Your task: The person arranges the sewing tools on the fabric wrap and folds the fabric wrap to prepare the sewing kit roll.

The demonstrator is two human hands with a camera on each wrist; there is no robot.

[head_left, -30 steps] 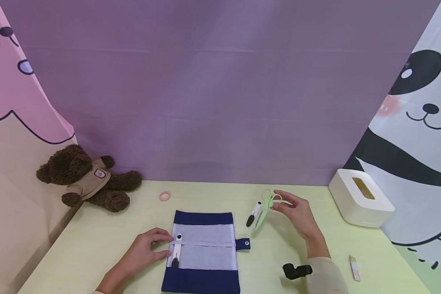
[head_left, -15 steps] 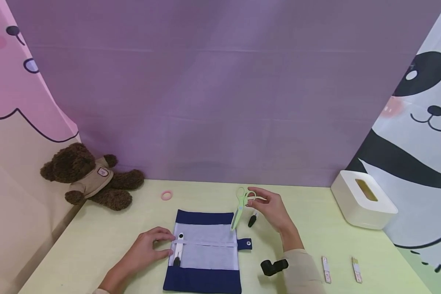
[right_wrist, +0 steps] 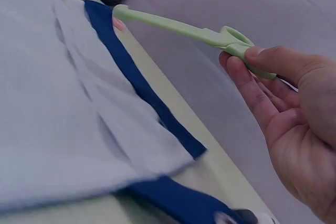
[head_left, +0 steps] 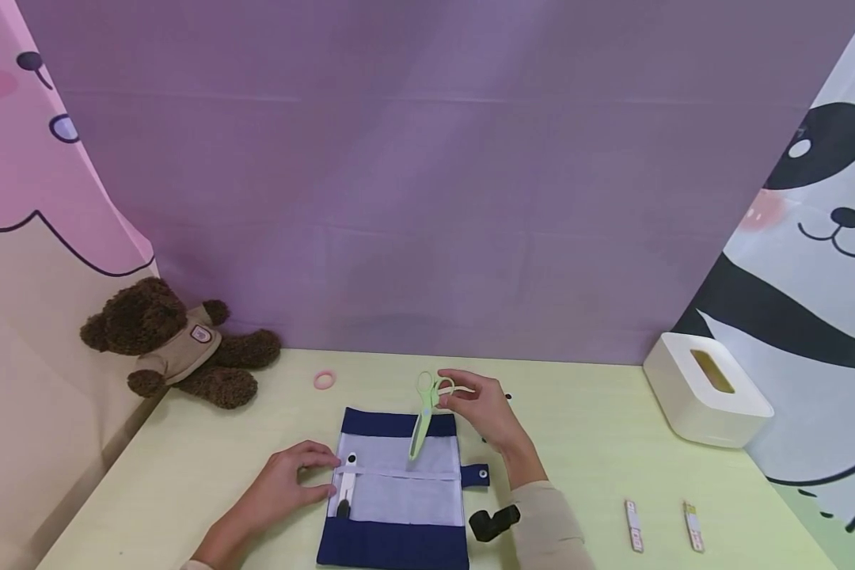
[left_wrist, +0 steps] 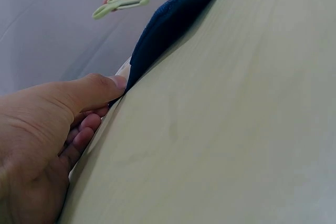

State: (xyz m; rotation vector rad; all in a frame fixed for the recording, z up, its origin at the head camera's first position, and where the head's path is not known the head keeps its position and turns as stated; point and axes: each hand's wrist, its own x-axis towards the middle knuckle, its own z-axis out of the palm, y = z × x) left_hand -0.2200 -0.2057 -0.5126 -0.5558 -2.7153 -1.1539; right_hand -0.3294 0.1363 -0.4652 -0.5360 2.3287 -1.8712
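My right hand [head_left: 486, 408] pinches light green scissors [head_left: 423, 423] by the handle, between thumb and fingers. Blades down, they hang above the pale inside of an unfolded navy fabric case [head_left: 392, 545]. In the right wrist view the scissors [right_wrist: 178, 27] are held clear of the cloth. My left hand [head_left: 292, 479] rests at the case's left edge, thumb and forefinger apart; in the left wrist view its thumb [left_wrist: 100, 88] touches the navy edge. A white utility knife with a black end [head_left: 345, 487] lies under the case's elastic band, near that hand.
A second knife with a black end [right_wrist: 247, 216] is mostly hidden behind my right hand. Also on the table are a pink ring [head_left: 324, 380], two small blade packs [head_left: 634, 526], a white tissue box [head_left: 705, 396] and a brown teddy bear [head_left: 178, 340].
My right hand has carried the scissors leftward from beside the loose knife to above the case. The second blade pack has come into sight. The left hand has stayed at the case's edge.
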